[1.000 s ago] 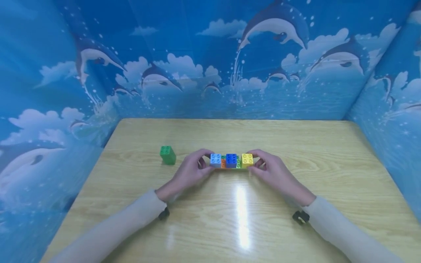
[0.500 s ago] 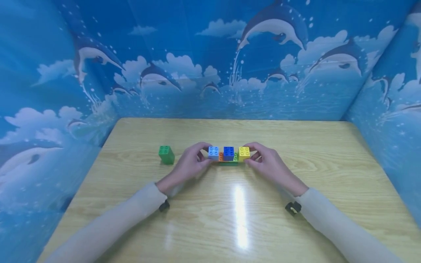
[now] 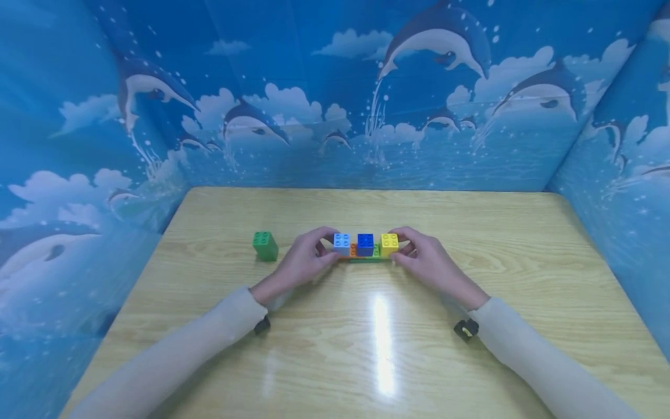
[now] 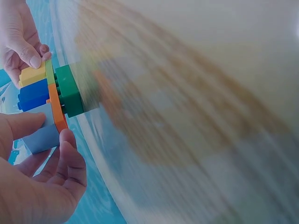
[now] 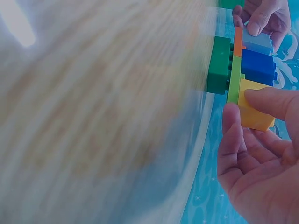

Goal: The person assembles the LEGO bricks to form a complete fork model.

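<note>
My left hand (image 3: 309, 256) pinches a light blue toy brick (image 3: 342, 243) between thumb and fingers. A yellow brick (image 3: 389, 245) is pinched by my right hand (image 3: 426, 256) in the same way. Between them sits a dark blue brick (image 3: 365, 245). All three stand in a row on two flat pieces, one orange (image 4: 57, 109) and one light green (image 5: 235, 79). Under the middle is a dark green brick (image 5: 218, 65) on the table. In both wrist views its studs show in a narrow gap below the flat pieces; whether they touch, I cannot tell.
A tall green brick (image 3: 265, 247) stands upright on the wooden table (image 3: 314, 349), left of my left hand. Blue dolphin-print sheeting (image 3: 314, 157) rises behind the table and along both sides.
Both hands have carried the brick row away from me until it stands over the dark green brick. In the last half second it has shifted slightly right. The tall green brick stays put.
</note>
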A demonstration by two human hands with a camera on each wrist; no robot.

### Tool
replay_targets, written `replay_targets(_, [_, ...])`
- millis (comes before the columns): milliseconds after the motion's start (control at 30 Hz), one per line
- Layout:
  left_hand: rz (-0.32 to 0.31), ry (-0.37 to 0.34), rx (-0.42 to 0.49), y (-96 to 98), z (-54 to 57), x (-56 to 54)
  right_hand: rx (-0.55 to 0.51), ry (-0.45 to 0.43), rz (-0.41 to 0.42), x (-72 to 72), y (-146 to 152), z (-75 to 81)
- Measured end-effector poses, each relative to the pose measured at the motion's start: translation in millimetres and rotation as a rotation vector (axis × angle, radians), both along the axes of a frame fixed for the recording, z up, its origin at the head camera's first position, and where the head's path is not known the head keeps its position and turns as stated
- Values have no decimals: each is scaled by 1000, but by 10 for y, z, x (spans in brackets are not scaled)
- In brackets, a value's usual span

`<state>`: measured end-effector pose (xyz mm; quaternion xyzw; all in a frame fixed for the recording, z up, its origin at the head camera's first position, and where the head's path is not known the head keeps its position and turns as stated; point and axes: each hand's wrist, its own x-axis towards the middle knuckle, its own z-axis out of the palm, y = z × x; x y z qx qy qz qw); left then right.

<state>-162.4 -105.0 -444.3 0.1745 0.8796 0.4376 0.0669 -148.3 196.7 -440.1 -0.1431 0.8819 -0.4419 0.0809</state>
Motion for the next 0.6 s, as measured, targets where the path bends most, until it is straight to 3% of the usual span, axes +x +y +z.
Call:
replay_targets(400, [-17,3,-37,-4,32,-10,57,11,17,-28,6,42])
replay_targets(600, [-86,8,-80,14,44,-63,94,30,75,-40,-6,81])
